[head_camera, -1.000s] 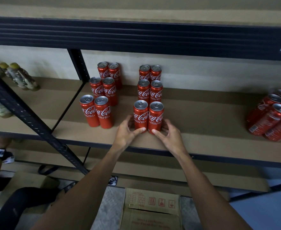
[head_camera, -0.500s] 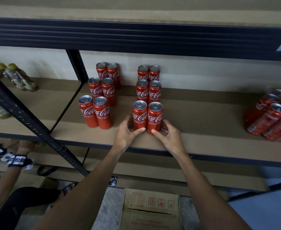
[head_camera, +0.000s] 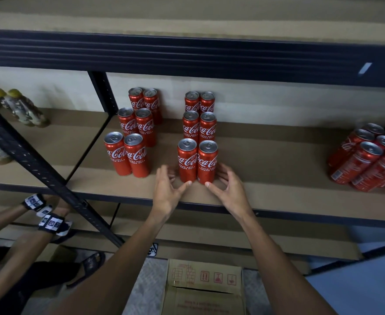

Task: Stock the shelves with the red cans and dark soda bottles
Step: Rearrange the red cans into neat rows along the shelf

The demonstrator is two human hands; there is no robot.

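Observation:
Two upright red cans stand side by side near the front edge of the brown shelf point(head_camera: 277, 176): the left front can point(head_camera: 187, 161) and the right front can point(head_camera: 207, 163). Behind them two more pairs of red cans point(head_camera: 199, 128) run toward the back wall. My left hand point(head_camera: 166, 193) is just left of the front pair, fingers loosely spread, thumb tip at the left can's base. My right hand point(head_camera: 231, 192) mirrors it on the right, thumb tip at the right can's base. Neither hand holds a can. No dark soda bottles are in view.
Another block of red cans point(head_camera: 130, 153) stands to the left, and a cluster of red cans point(head_camera: 366, 160) at the far right. A dark upright post point(head_camera: 39, 169) crosses the left side. Another person's hands with wristbands point(head_camera: 50, 221) reach in lower left. A cardboard box point(head_camera: 205, 289) sits below.
My fingers have loosened and drawn slightly away from the front pair of cans. The other person's hands have moved further in at the lower left.

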